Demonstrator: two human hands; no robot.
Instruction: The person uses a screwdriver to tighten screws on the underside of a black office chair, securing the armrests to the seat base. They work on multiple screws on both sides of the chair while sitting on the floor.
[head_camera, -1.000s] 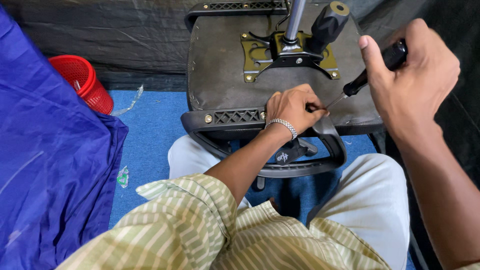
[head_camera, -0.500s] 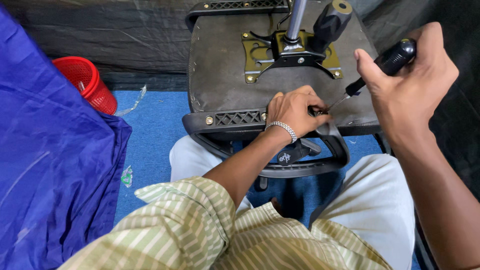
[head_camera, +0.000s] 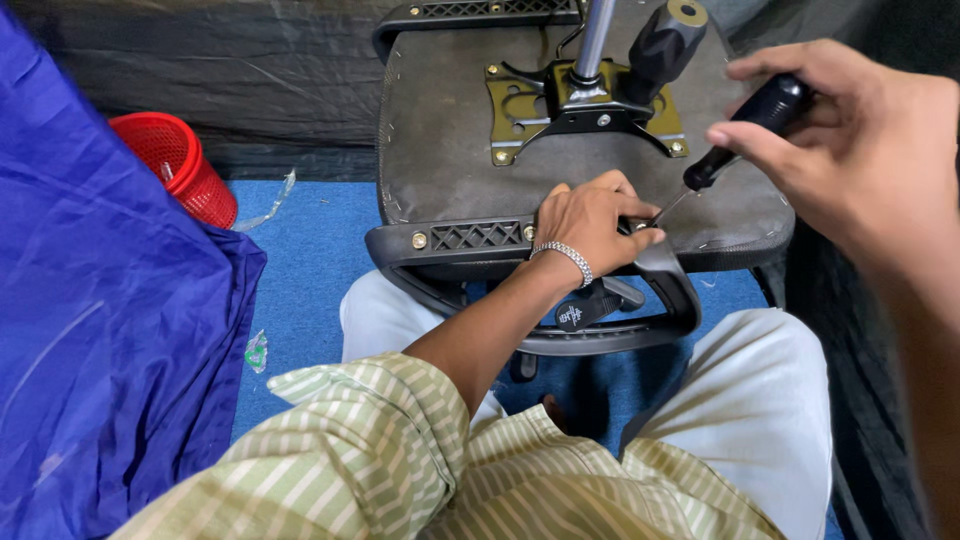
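Since the earlier frame, right hand (head_camera: 860, 150) has shifted slightly toward 9 o'clock, screwdriver (head_camera: 735, 135) handle tilting with it; left hand (head_camera: 590, 222) unchanged.

Nearest: striped green-and-cream sleeve (head_camera: 360, 450); white trousers (head_camera: 760, 410).
Left hand: beaded silver bracelet (head_camera: 563, 258) at wrist, fingers clenched over black armrest bracket (head_camera: 655, 290) at seat's near edge.
Screwdriver: black handle grasped in right hand's fingers, shaft slanting toward 7 o'clock, tip meeting the bracket beside left fingertips.
Overturned office chair seat (head_camera: 450, 160): grey underside up, across the lap.
Far: brass-coloured mechanism plate (head_camera: 510, 110), chrome gas-lift column (head_camera: 595, 40).
At 9 o'clock: blue tarpaulin (head_camera: 90, 320). At 10 o'clock: red mesh basket (head_camera: 175, 165) on blue carpet (head_camera: 290, 270).
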